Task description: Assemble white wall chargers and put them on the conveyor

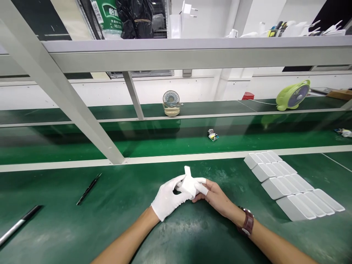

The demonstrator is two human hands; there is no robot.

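In the middle of the head view, a small white plastic part (188,185) is held between both hands just above the green bench. A narrow white tab sticks up from its top; its exact kind is not clear. My left hand (170,196), in a white glove, is closed round its left side. With white covers on the thumb and a fingertip, my right hand (216,196) pinches the right side. The hands partly hide the part. To the right lie several white plastic cases (291,183) in slanted rows.
On the bench at left are a thin black screwdriver-like tool (89,189) and a black-and-silver rod (20,224). Past the front rail (170,158), a small circuit board (212,135) lies on a green belt. Two fans, beige (171,103) and green (293,96), stand behind. A slanted post (71,95) rises at left.
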